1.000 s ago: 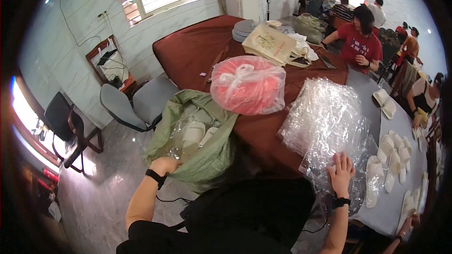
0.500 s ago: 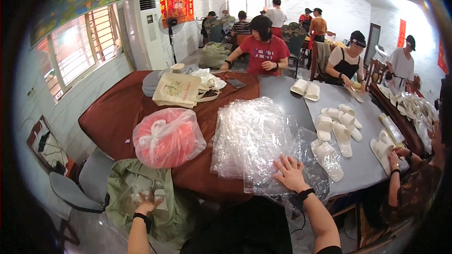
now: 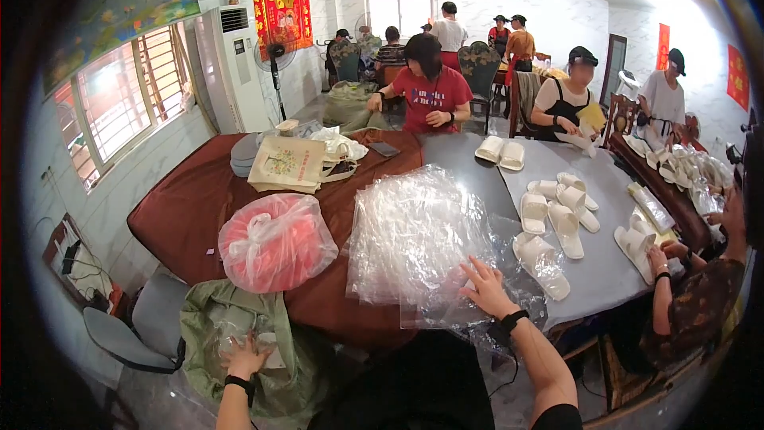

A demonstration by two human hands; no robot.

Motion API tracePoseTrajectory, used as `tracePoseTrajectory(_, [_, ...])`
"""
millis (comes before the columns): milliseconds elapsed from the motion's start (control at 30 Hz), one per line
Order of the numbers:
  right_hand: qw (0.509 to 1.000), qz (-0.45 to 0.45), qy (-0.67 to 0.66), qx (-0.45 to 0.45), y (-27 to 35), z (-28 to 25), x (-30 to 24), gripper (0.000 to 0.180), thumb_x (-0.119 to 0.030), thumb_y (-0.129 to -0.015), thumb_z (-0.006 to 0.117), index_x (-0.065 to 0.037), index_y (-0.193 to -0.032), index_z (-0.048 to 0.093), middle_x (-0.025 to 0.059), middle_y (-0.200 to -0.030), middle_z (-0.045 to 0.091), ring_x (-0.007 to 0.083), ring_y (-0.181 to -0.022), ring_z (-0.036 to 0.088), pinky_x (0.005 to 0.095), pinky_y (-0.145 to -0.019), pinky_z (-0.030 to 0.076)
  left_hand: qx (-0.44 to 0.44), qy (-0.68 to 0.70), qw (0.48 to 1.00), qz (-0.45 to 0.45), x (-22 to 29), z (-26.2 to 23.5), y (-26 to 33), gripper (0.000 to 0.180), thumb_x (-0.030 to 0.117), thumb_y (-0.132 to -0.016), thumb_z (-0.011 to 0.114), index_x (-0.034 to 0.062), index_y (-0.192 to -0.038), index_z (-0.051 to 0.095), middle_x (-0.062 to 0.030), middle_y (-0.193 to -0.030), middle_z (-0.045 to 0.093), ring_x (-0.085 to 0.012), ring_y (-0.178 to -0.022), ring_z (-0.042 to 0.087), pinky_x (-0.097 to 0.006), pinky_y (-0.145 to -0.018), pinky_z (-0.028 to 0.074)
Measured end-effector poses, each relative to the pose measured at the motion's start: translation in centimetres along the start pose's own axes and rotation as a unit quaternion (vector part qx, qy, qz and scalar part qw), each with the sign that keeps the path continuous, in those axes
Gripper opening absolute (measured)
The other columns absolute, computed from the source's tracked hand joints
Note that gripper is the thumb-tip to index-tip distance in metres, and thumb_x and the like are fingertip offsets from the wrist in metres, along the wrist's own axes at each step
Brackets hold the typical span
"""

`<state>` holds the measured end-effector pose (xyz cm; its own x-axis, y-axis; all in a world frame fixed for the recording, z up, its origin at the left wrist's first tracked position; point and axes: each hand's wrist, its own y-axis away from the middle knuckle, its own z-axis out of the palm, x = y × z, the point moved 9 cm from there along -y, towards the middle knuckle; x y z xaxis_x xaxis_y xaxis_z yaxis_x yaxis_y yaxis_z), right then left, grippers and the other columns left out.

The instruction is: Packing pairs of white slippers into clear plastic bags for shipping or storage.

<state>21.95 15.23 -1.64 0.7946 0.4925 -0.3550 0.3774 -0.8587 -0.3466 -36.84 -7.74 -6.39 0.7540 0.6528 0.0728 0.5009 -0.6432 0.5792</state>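
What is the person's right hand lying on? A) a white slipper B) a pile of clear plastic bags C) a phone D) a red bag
B: the right hand lies flat on the pile of clear plastic bags at the table's near edge, while the left hand reaches down into the green bag on the chair.

A single head-worn fisheye view looked down and forward from above the seated person, close over the table (image 3: 469,161) at frame centre. The forearms entered from the lower edge; the room's far end curved along the top.
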Motion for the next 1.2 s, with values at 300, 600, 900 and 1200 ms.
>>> tracePoseTrajectory(300, [0.999, -0.031, 0.032, 0.010, -1.7, -2.4, -1.5, 0.065, -0.046, -0.096, 0.063, -0.026, -0.154, 0.041, 0.0103, -0.164, 0.027, 0.0356, -0.145, 0.032, 0.0621, -0.112, 0.023, 0.373, 0.034, 0.895, 0.243, 8.1, -7.9, 11.8, 0.028, 0.025, -0.082, 0.077, -0.0001, -0.088, 0.067, -0.0202, -0.087, 0.071, -0.0398, -0.081, 0.068, -0.049, -0.068, 0.051])
tracePoseTrajectory(600, [0.990, -0.059, 0.056, -0.115, -7.0, 2.0, -4.0, 0.069, -0.055, -0.094, 0.062, -0.028, -0.154, 0.040, 0.0091, -0.165, 0.028, 0.0372, -0.148, 0.028, 0.0624, -0.112, 0.024, 0.229, 0.086, 0.697, 0.674, 30.0, -2.7, 20.9, 0.055, 0.017, -0.084, 0.077, 0.0045, -0.134, 0.058, -0.0210, -0.127, 0.063, -0.0374, -0.117, 0.061, -0.041, -0.098, 0.050])
tracePoseTrajectory(900, [0.967, -0.203, -0.034, -0.151, -9.8, 2.8, -9.8, 0.063, -0.047, -0.092, 0.067, -0.018, -0.145, 0.052, 0.0073, -0.159, 0.040, 0.0298, -0.143, 0.040, 0.0577, -0.115, 0.029, 0.258, 0.054, 0.797, 0.543, 39.1, -1.6, 8.3, 0.084, 0.069, -0.091, 0.056, 0.0332, -0.159, 0.024, -0.0282, -0.161, 0.022, -0.0618, -0.141, 0.024, -0.073, -0.108, 0.024])
tracePoseTrajectory(1200, [0.966, -0.223, -0.129, -0.028, -10.1, 0.3, -8.3, 0.053, -0.021, -0.080, 0.078, -0.011, -0.130, 0.066, 0.0134, -0.157, 0.041, 0.0359, -0.137, 0.047, 0.0525, -0.109, 0.042, 0.216, -0.096, 0.828, 0.508, 42.1, -0.7, 5.0, 0.093, 0.076, -0.082, 0.059, 0.0289, -0.158, 0.033, -0.0220, -0.161, 0.028, -0.0568, -0.145, 0.022, -0.080, -0.108, 0.013])
